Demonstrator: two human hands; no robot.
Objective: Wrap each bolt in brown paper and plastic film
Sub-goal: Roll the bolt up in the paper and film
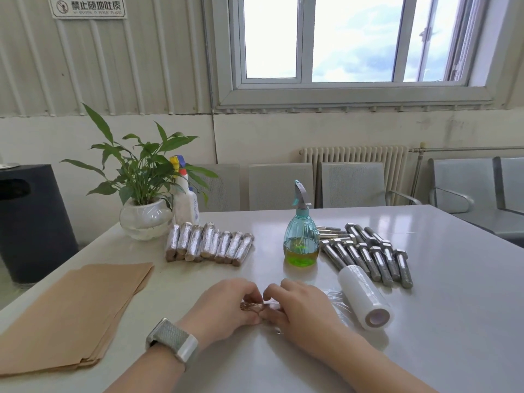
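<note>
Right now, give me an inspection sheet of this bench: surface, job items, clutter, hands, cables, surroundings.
Surface: white table, glossy.
Job items: paper stack at left; wrapped bolts in a row at the back; bare bolts at right; film roll lying beside them, film trailing toward the hands; one bundle being wrapped.
Clutter: green sprayer, white bottle, plant.
Hands: left hand and right hand both pinch the bundle.
Cables: nothing seen.
Surroundings: window, radiator, chairs, black bin.
</note>
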